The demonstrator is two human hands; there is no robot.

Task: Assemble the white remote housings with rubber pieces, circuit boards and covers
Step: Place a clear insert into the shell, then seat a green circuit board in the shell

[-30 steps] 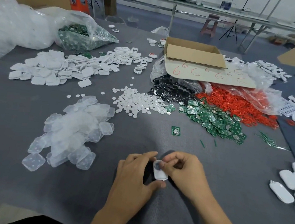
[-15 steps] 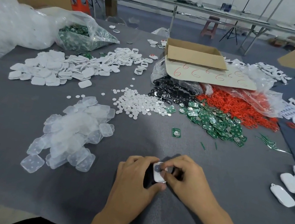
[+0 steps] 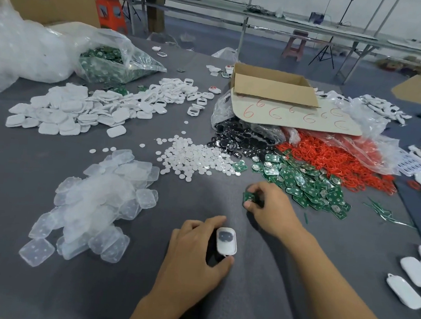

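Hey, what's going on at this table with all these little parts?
A person is putting small remotes together by hand. The left hand holds a white housing with a dark piece already sitting in it. The right hand pinches a green circuit board just beside the board pile. A heap of translucent pieces lies to the left, untouched.

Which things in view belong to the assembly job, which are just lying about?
Job: housing in left hand; circuit board pinched by right hand; board pile; black pieces; white covers.
Lying about: cardboard box; stool; tripod.
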